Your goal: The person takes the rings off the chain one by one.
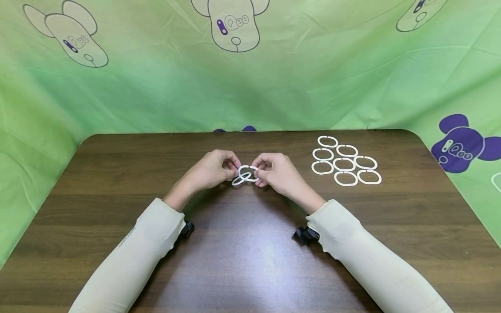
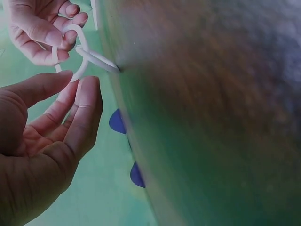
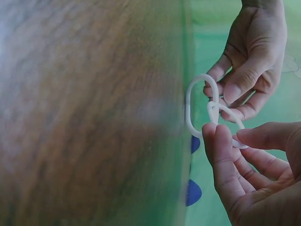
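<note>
Two white plastic C-shaped links hang together between my hands, above the middle of the table. My left hand (image 1: 211,170) pinches one side of the upper link (image 2: 85,41) between thumb and fingertips. On the opposite side, my right hand (image 1: 278,174) pinches the same link with thumb and index finger. A narrow gap shows at that link's top in the head view. The other link (image 3: 188,107) passes through it and hangs tilted, lower left in the head view. Fingertips cover parts of the upper link.
Several more white links (image 1: 345,185) lie in a loose cluster on the brown wooden table (image 1: 242,269), right of my right hand. A green printed cloth (image 1: 156,87) stands behind the table and at its sides. Black wrist mounts (image 1: 306,235) sit under both sleeves.
</note>
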`<action>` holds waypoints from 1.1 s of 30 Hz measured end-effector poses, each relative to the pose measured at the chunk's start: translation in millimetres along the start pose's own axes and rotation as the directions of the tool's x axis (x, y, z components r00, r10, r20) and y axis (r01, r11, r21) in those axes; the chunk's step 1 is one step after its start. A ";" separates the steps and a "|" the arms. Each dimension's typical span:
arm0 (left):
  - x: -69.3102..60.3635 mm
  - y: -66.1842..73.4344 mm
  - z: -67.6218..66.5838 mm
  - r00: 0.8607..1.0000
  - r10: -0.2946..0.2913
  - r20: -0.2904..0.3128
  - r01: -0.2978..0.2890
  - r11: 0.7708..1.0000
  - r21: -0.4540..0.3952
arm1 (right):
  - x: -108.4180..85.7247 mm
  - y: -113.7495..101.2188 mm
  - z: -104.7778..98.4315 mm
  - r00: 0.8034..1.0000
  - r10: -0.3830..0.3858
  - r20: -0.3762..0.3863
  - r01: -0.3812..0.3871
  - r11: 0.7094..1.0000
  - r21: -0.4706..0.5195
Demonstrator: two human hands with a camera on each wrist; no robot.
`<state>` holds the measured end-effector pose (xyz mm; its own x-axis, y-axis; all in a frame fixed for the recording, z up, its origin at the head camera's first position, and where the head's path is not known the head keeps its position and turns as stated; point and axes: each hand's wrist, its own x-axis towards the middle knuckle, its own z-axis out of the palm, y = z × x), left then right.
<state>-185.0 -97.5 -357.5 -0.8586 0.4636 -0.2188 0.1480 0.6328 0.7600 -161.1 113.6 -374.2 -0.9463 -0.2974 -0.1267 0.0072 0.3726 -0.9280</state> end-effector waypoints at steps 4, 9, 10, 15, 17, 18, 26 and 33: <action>-2.9 -1.0 -0.3 1.000 -0.026 -0.012 0.026 1.000 -0.012 | -0.1 -0.4 -0.4 1.000 0.006 -0.003 -0.006 1.000 0.008; -8.6 -0.5 -0.3 0.998 -0.066 -0.021 0.066 0.998 -0.004 | 0.1 -1.2 -1.2 1.000 0.012 -0.013 -0.012 1.000 0.009; -9.9 0.1 -0.1 0.997 -0.072 -0.018 0.072 0.997 0.000 | 0.2 -1.4 -1.4 1.000 0.010 -0.016 -0.010 1.000 0.010; -13.3 2.3 2.1 0.996 -0.087 0.009 0.087 0.996 0.008 | 0.4 -2.4 -1.5 1.000 0.005 -0.026 -0.004 1.000 0.013; -13.8 2.4 2.9 0.996 -0.091 0.017 0.091 0.996 0.009 | 0.4 -2.7 -1.3 1.000 0.003 -0.029 -0.003 1.000 0.014; -14.0 2.5 3.4 0.995 -0.094 0.019 0.093 0.996 0.008 | 0.3 -2.9 -1.3 1.000 0.003 -0.031 -0.002 1.000 0.015; -13.2 2.0 6.2 0.996 -0.081 0.027 0.081 0.996 0.027 | 0.4 -2.7 -1.3 0.999 0.004 -0.042 -0.004 1.000 0.020; -13.6 2.8 5.4 0.997 -0.072 0.018 0.071 0.996 0.056 | 0.6 -2.4 -2.5 0.999 0.009 -0.052 -0.008 1.000 0.016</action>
<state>-170.3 -98.7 -355.7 -0.8582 0.4279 -0.2837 0.1143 0.6980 0.7069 -162.5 114.7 -371.2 -0.9617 -0.2478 -0.1167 0.0201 0.3611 -0.9323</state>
